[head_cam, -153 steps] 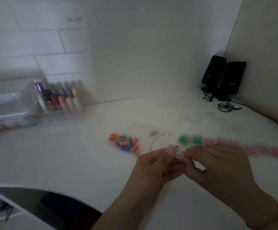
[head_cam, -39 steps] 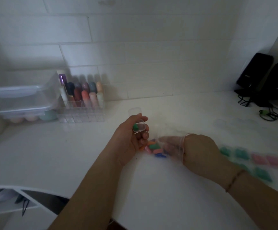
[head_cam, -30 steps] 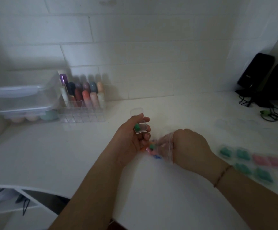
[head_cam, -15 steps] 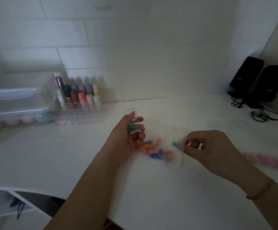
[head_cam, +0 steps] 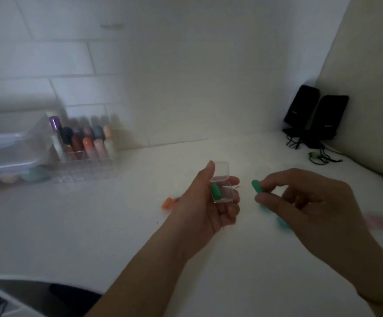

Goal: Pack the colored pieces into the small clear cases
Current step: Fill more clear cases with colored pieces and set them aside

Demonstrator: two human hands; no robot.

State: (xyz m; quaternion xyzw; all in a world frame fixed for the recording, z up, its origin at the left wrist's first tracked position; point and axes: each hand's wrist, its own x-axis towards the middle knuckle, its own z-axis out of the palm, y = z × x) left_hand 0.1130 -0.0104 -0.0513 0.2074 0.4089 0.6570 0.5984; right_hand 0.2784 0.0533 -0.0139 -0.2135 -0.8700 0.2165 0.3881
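A green piece (head_cam: 215, 191) sits in the clear case (head_cam: 222, 188); another green piece (head_cam: 257, 186) is pinched beside it. An orange piece (head_cam: 166, 202) lies on the white bench (head_cam: 94, 225). The speakers (head_cam: 316, 115) are black, the wall tiles (head_cam: 49, 58) white.

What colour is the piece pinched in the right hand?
Green, the piece in the right hand; head view.

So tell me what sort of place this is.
Probably a home desk or vanity corner. A white table stands against a white brick-pattern wall, with a clear organizer of cosmetics-like tubes at the back left and two black speakers with cables in the right corner.
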